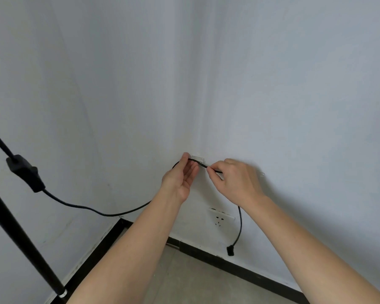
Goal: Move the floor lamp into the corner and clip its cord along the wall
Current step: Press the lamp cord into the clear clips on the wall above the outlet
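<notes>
Both hands (180,178) crowd the white cable clip (198,159) at the wall corner; little room between them. Black cord (92,209) sags across the left wall from the inline switch (25,173), cutting the approach from the left. Lamp pole (20,235) slants along the far left edge. Cord tail and plug (230,250) hang right of the wall socket (221,217), partly fencing it. Wall above the clip and further right is bare; floor (195,279) below is open.
</notes>
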### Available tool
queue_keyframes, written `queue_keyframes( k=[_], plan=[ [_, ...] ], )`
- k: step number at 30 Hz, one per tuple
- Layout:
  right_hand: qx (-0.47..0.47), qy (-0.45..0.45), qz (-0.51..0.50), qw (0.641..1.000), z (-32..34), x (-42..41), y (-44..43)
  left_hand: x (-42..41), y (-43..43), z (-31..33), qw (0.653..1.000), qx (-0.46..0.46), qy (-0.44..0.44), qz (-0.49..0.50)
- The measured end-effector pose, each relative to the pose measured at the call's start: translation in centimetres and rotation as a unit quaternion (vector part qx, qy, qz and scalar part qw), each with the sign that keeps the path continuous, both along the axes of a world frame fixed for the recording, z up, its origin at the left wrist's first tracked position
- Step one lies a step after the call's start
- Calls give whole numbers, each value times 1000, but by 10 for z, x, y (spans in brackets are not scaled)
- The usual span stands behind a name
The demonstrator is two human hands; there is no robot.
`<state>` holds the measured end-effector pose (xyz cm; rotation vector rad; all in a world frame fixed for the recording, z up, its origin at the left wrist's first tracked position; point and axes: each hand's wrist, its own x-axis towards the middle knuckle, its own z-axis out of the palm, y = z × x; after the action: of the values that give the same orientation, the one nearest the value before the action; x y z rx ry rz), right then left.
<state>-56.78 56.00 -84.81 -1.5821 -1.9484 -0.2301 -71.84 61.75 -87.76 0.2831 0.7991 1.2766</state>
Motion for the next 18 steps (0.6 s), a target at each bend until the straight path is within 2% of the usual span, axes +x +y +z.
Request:
queue_keyframes(
  k=[4, 12, 18],
  plan=[
    [20, 7, -1, 1000, 6, -3, 6, -4, 2, 3, 1000, -6, 11, -14],
    [75, -43, 44, 995, 11, -5, 4, -4, 0, 3, 999, -23, -10, -23],
    [106, -29, -25, 994, 17, 2, 11, -2, 0, 6, 999, -25, 4, -35]
  ],
)
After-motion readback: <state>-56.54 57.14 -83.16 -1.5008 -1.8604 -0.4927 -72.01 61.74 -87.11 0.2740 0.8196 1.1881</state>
